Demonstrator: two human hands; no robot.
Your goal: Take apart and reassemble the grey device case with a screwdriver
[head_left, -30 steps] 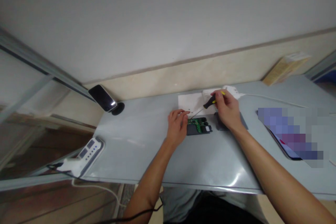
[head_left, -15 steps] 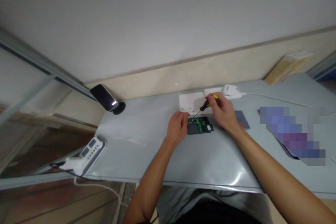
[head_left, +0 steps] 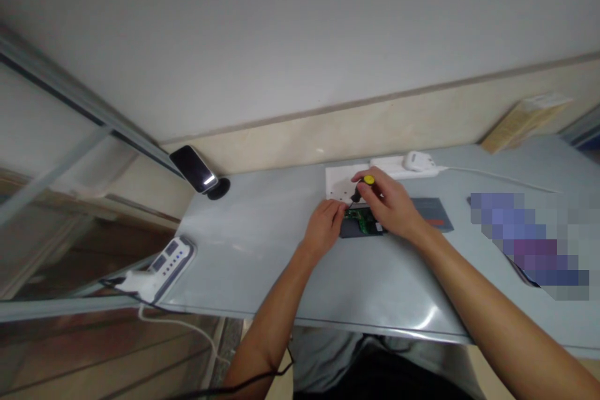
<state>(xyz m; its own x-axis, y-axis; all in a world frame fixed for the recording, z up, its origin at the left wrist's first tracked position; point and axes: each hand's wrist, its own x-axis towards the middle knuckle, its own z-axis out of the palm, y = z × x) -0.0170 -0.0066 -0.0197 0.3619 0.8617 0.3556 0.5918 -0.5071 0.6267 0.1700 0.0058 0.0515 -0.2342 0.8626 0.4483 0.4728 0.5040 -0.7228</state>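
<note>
The open electronic device (head_left: 360, 226), a dark flat casing with a green circuit board, lies on the table. Around its upper left edge close the fingers of my left hand (head_left: 323, 228), fingertips beside the screwdriver's tip. My right hand (head_left: 387, 203) grips a small screwdriver (head_left: 369, 180) with a black and yellow handle. Its shaft slants down to the board's upper left part, and the exact contact point is too small to make out. Part of the device's right side is hidden by my right hand. Behind it sits a white panel (head_left: 335, 181) with small holes.
A grey card-like sheet (head_left: 434, 214) lies right of my right hand. Behind are a white power strip (head_left: 398, 165) with a plug (head_left: 419, 161) and a box (head_left: 522, 122). At left stand a phone (head_left: 193, 169) on a stand and a white multi-socket unit (head_left: 164, 269). A blurred-out item (head_left: 525, 240) lies right.
My right hand has moved nearer my left, and the screwdriver stands more upright, its yellow end facing me. The whole view has shifted slightly. My left hand stays at the device's edge.
</note>
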